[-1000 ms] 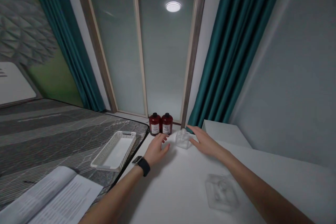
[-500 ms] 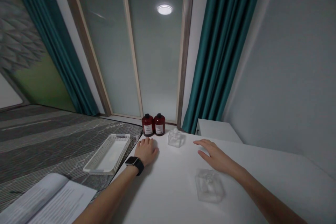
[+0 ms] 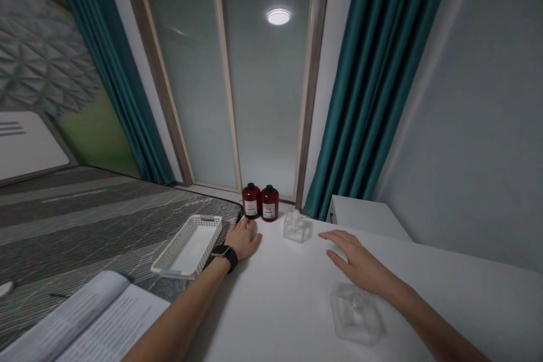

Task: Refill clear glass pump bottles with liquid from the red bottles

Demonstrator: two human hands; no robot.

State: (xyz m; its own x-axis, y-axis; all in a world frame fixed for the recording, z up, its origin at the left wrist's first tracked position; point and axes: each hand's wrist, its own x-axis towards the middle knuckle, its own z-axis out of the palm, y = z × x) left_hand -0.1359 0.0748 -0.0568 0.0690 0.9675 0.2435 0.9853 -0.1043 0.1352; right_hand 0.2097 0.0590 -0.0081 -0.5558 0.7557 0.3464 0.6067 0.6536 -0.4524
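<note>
My left hand (image 3: 243, 238), with a dark watch on its wrist, rests on the white table's left side, fingers loosely spread and holding nothing. Just beyond its fingertips stand two dark red bottles with black caps and white labels, a left bottle (image 3: 251, 202) and a right bottle (image 3: 270, 203). To the right of them is a small clear square container (image 3: 296, 227) with a knob-like top. My right hand (image 3: 350, 257) is beside that container, thumb and fingers apart, nothing in it. Nearer to me, below the right hand, a larger clear square container (image 3: 355, 314) sits on the table.
A white perforated basket (image 3: 159, 267) and an open book (image 3: 123, 317) lie on the grey striped bed (image 3: 127, 220) at the left. Behind the white table (image 3: 271, 305) stands a white cabinet (image 3: 365, 215), near teal curtains and a frosted glass door.
The whole view has shifted, so things appear further right. Both hands keep nearly the same places on and over the table, with the left still near the bottles.
</note>
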